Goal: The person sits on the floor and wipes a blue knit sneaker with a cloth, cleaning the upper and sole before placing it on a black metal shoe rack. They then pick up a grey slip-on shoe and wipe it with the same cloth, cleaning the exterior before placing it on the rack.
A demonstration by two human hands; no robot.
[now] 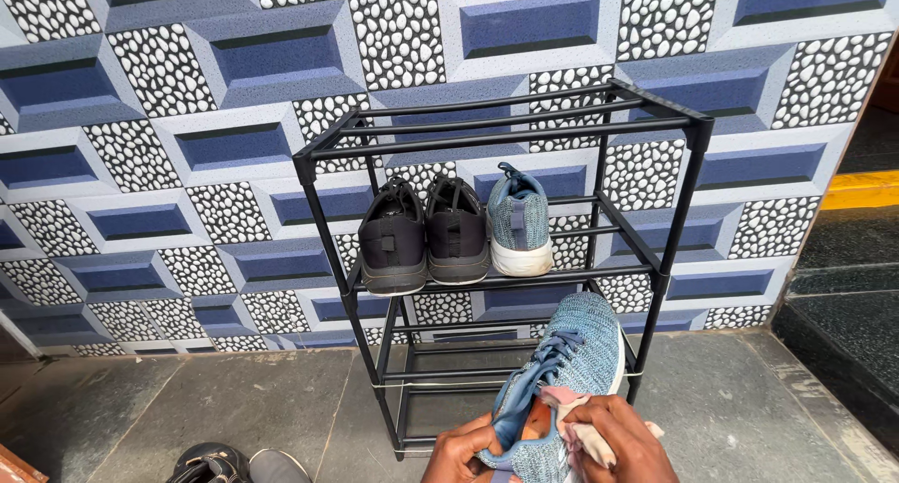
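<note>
Head view, looking down at a wall and floor.

- Blue shoe (562,380): knit sneaker with blue laces, held at 6 o'clock in front of the rack's lower tiers, toe tilted up toward 1 o'clock.
- Left hand (459,450): fingers curled closed on the shoe's heel end, at its 8 o'clock side.
- Right hand (623,441): closed on a pale pink cloth (585,427) pressed against the shoe's side at 5 o'clock.
- Rack (506,132): black tube frame, centre, standing against the tiled wall (187,89).
- Black shoes (421,235): pair on the rack's middle tier, heels toward the camera.
- Second blue shoe (518,221): just beside the black pair at their 3 o'clock, same tier.
- Dark footwear (220,464): on the stone floor at 7 o'clock, partly cut off; kind unclear.
</note>
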